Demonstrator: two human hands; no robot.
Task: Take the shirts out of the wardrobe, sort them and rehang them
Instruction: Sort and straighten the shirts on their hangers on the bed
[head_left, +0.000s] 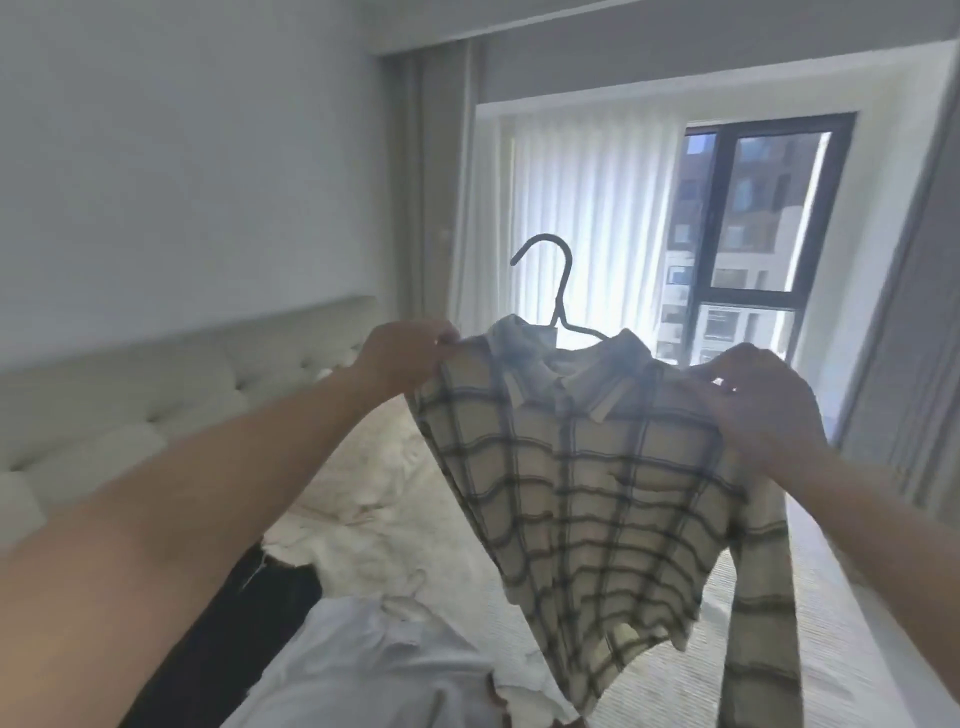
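A cream shirt with dark checks (587, 483) hangs in the air over the bed on a thin grey hanger (558, 291), whose hook sticks up above the collar. My left hand (400, 356) pinches the shirt's left shoulder. My right hand (758, 400) grips the right shoulder, and a sleeve dangles below it. On the bed beneath lie a white shirt (374, 660), a dark garment (234, 629) and a fluffy cream garment (379, 525).
The bed (821, 613) fills the lower view, with a padded grey headboard (156, 395) along the left wall. Behind the shirt are sheer curtains (592, 218) and a dark-framed window (758, 218). A grey sliding panel (914, 332) stands at the right.
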